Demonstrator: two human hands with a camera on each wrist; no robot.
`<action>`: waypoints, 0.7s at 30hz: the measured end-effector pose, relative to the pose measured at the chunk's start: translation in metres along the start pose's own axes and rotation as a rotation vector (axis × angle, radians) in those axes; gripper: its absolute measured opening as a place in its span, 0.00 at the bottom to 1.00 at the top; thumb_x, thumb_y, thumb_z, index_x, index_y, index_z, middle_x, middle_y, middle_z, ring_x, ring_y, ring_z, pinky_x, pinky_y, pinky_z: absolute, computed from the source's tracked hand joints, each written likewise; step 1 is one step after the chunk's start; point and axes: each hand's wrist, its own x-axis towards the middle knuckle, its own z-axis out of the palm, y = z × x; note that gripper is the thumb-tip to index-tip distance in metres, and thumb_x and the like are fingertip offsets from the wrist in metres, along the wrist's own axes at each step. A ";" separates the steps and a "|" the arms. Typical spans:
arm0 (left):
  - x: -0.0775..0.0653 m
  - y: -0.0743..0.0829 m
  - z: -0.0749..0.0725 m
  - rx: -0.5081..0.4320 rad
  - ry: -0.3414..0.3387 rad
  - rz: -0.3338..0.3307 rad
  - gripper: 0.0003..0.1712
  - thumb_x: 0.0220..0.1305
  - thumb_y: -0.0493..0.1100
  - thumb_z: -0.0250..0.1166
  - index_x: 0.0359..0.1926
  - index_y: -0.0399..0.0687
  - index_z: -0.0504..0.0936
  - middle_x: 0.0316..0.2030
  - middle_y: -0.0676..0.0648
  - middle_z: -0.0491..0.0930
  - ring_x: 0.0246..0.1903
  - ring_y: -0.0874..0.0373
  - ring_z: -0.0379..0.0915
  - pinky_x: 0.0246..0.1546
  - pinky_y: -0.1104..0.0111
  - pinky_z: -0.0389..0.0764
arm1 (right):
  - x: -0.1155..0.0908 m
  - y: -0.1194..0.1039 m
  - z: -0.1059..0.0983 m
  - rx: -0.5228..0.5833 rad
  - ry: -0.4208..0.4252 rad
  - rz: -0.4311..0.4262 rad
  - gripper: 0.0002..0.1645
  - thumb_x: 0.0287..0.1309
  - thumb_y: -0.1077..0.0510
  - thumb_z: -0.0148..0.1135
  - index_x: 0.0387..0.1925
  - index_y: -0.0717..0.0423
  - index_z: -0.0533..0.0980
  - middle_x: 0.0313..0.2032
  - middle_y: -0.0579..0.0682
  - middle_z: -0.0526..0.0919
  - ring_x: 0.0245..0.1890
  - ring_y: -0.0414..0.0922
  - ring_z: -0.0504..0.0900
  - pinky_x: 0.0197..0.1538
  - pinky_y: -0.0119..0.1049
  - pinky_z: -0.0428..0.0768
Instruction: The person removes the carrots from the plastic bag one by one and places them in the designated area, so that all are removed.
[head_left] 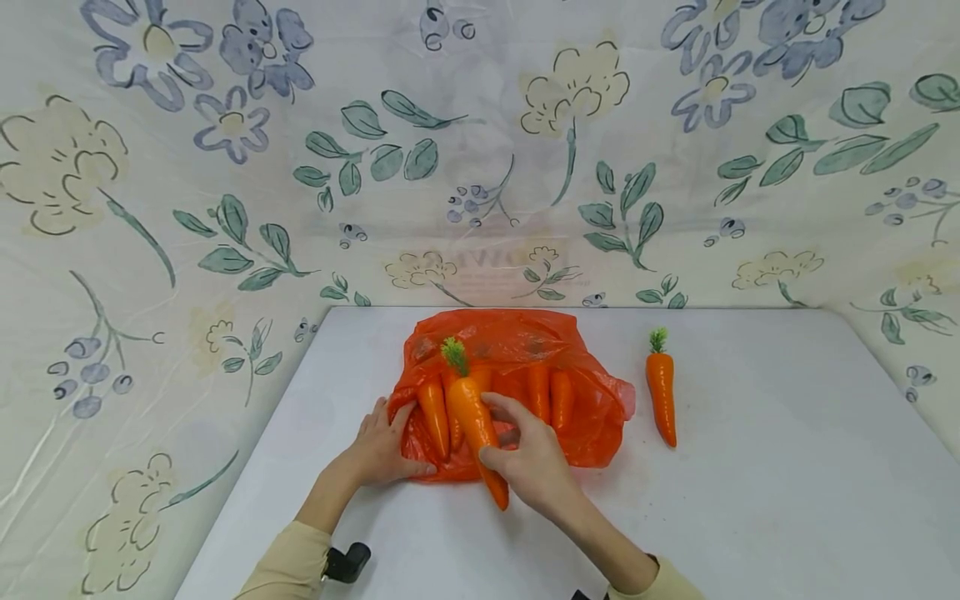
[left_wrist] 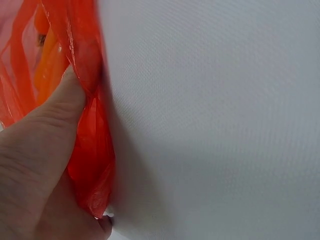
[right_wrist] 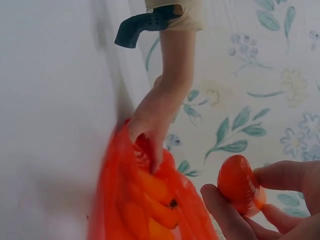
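My right hand (head_left: 536,458) pinches an orange toy-like carrot (head_left: 474,408) with a green leafy tuft, held tilted above a red plastic bag (head_left: 502,329). In the right wrist view the same carrot (right_wrist: 240,182) is seen nearly end-on between thumb and fingers. My left hand (head_left: 382,446) grips the bag's left edge; the left wrist view has a fold of the bag (left_wrist: 92,150) between the thumb and the fingers. Several more carrots (head_left: 561,400) lie in the bag, partly hidden by its film and the held carrot.
One carrot (head_left: 662,400) lies alone on the white table (head_left: 765,467), right of the bag. A flower-patterned sheet (head_left: 480,167) hangs behind the table and along its sides. A black wrist device (head_left: 347,562) sits at the left sleeve.
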 end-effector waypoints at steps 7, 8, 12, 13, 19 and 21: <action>0.001 -0.001 0.000 0.009 0.006 -0.001 0.63 0.48 0.64 0.75 0.75 0.39 0.53 0.73 0.24 0.45 0.73 0.28 0.34 0.71 0.38 0.44 | 0.002 -0.006 -0.004 -0.016 0.040 -0.050 0.34 0.60 0.63 0.63 0.67 0.47 0.69 0.60 0.53 0.77 0.46 0.49 0.78 0.42 0.38 0.86; 0.001 -0.001 0.001 0.008 0.007 -0.002 0.64 0.48 0.64 0.75 0.75 0.39 0.53 0.73 0.24 0.45 0.74 0.28 0.34 0.71 0.38 0.44 | 0.002 -0.007 -0.005 -0.015 0.049 -0.049 0.34 0.60 0.62 0.64 0.67 0.47 0.69 0.60 0.52 0.77 0.46 0.49 0.78 0.42 0.38 0.86; 0.001 -0.001 0.001 0.006 0.006 -0.005 0.64 0.47 0.65 0.75 0.75 0.39 0.53 0.73 0.24 0.45 0.74 0.28 0.34 0.71 0.38 0.43 | 0.004 -0.011 -0.012 -0.012 0.082 -0.042 0.34 0.60 0.62 0.64 0.68 0.45 0.69 0.60 0.51 0.77 0.47 0.49 0.78 0.43 0.39 0.86; 0.001 -0.001 0.001 0.006 0.006 -0.004 0.64 0.47 0.65 0.75 0.75 0.39 0.53 0.73 0.24 0.45 0.74 0.28 0.34 0.71 0.38 0.43 | 0.005 -0.012 -0.013 -0.009 0.089 -0.040 0.34 0.60 0.63 0.64 0.68 0.45 0.69 0.60 0.50 0.77 0.47 0.49 0.78 0.44 0.39 0.86; 0.000 -0.001 0.001 0.002 0.005 -0.001 0.64 0.48 0.64 0.75 0.75 0.39 0.53 0.73 0.24 0.45 0.74 0.29 0.33 0.72 0.38 0.43 | 0.007 -0.014 -0.024 0.010 0.152 -0.027 0.35 0.59 0.63 0.64 0.67 0.41 0.70 0.59 0.48 0.78 0.46 0.49 0.78 0.44 0.39 0.86; -0.001 -0.002 0.001 0.000 0.007 0.003 0.64 0.48 0.64 0.75 0.75 0.39 0.53 0.73 0.24 0.45 0.74 0.29 0.33 0.72 0.38 0.42 | 0.008 -0.014 -0.028 0.020 0.175 -0.017 0.35 0.59 0.63 0.64 0.67 0.40 0.70 0.59 0.48 0.78 0.46 0.49 0.79 0.45 0.39 0.86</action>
